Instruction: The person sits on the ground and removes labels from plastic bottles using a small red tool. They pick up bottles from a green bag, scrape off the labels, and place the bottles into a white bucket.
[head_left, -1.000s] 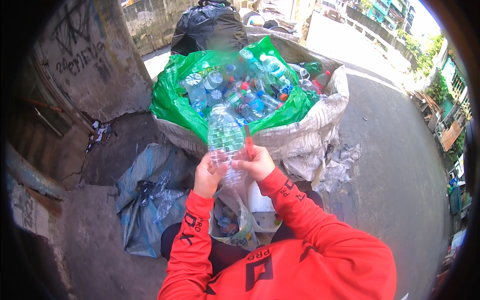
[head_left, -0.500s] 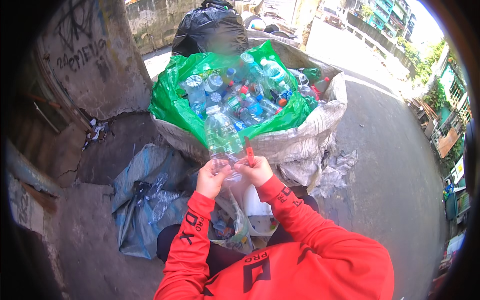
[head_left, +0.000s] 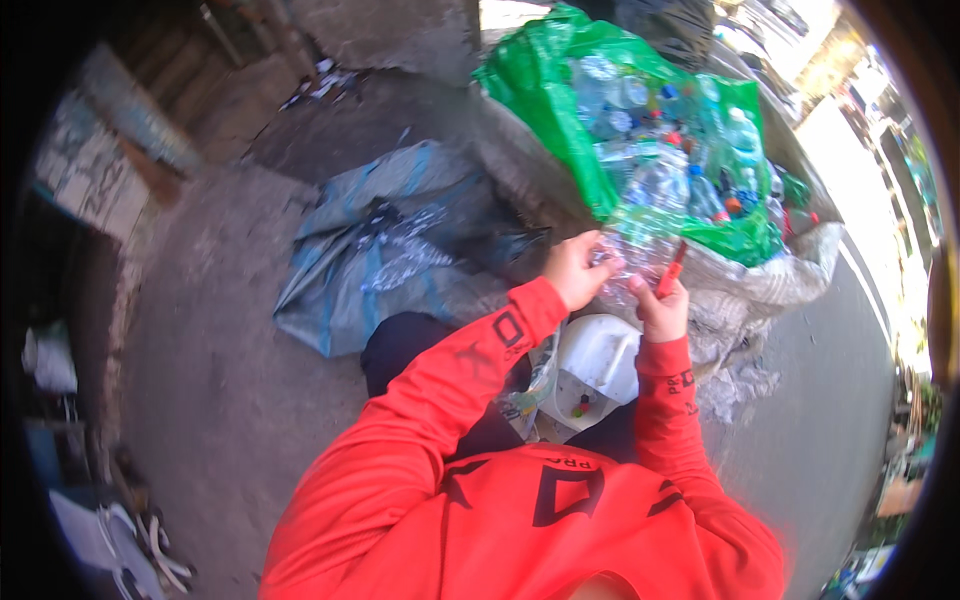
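Note:
A clear, crinkled plastic bottle [head_left: 640,228] is held up in front of me, blurred and overlapping the bottles behind it. My left hand [head_left: 580,271] is closed with thumb and fingers pinching its lower end. On the other side my right hand [head_left: 661,308] also touches the bottle, while a small red-handled knife [head_left: 671,272] with a dark blade sticks up from its closed fingers. Just beyond, a green plastic bag [head_left: 545,95] full of bottles lines a pale woven sack [head_left: 795,268]. Below my hands stands a cut white plastic jug [head_left: 603,352] with several coloured caps inside.
A grey-blue tarp sack [head_left: 335,255] lies crumpled on the concrete to the left, clear plastic on top. A black bag [head_left: 668,28] stands behind the green one. Paper scraps [head_left: 322,84] lie by the wall, and a white chair [head_left: 112,548] is at lower left.
My view has swung left and down, so the sack and bottles appear farther right. Both hands keep the bottle and knife, now farther right in the picture. More of the white jug shows.

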